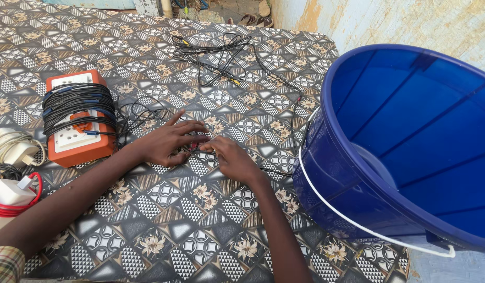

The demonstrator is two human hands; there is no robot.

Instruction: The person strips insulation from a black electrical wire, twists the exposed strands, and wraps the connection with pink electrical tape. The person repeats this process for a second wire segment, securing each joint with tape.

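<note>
Left hand point(169, 141): my fingers pinch the thin black wire point(229, 57) flat against the patterned tablecloth point(190, 230).
Right hand point(233, 160): curled shut on the same wire (ends meet between my fingertips).

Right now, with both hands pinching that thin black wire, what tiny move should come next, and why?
Probably draw the hands a little apart along the wire. The left hand and right hand meet at one spot on the mat, and the wire runs off in loose tangles toward the far edge and the orange socket box.
</note>
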